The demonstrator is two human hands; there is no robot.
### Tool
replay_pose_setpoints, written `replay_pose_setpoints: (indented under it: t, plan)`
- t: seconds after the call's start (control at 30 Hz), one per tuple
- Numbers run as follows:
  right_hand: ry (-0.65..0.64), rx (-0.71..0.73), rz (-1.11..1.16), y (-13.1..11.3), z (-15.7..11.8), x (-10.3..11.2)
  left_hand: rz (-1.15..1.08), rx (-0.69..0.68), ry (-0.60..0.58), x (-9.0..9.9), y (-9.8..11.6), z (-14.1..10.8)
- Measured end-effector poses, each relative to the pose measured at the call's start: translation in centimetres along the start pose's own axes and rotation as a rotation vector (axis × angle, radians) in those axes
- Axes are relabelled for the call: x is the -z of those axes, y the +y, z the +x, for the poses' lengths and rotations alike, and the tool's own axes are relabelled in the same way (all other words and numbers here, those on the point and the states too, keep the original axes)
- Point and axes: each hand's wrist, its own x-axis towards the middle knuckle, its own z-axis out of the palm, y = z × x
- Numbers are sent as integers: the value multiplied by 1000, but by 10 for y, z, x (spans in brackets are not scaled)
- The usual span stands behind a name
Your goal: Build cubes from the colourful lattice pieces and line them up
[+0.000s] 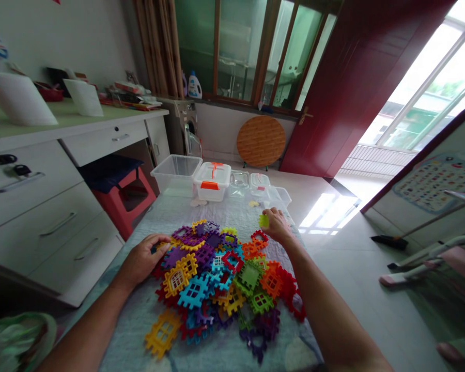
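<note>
A heap of colourful plastic building pieces (205,258) lies on the cloth-covered table, with purple, yellow, blue, red, orange and green ones mixed together. Many have toothed edges and window-like cutouts. My right hand (276,224) is beyond the heap on the right, pinching a yellow-green building piece (263,221). At the left edge of the pile rests my left hand (149,257), its fingers curled against the pieces; whether it grips one is hidden. Near it lies a yellow window piece (177,279), and a separate yellow piece (163,334) sits at the front left.
Along the table's far end stand an open clear bin (176,173), a lidded box with orange latches (213,181) and smaller clear containers (259,182). A white drawer desk (62,206) and a red stool (129,199) are on the left. A red door (344,77) stands behind.
</note>
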Motion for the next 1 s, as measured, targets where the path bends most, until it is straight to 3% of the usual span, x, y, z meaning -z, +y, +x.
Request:
replay_pose_setpoints:
  t: [0.13,0.33,0.8,1.0]
  plan:
    - [-67,55,8,-4,6,-9,-6,8,-2,1,2,0]
    - [-245,175,29,9,2,-6,-16,12,-17,2,3,0]
    - [-158,79,-19,45,6,-1,-11,12,-8,0,0,0]
    - [-215,120,-59,36,8,-2,-20,31,-1,1,3,0]
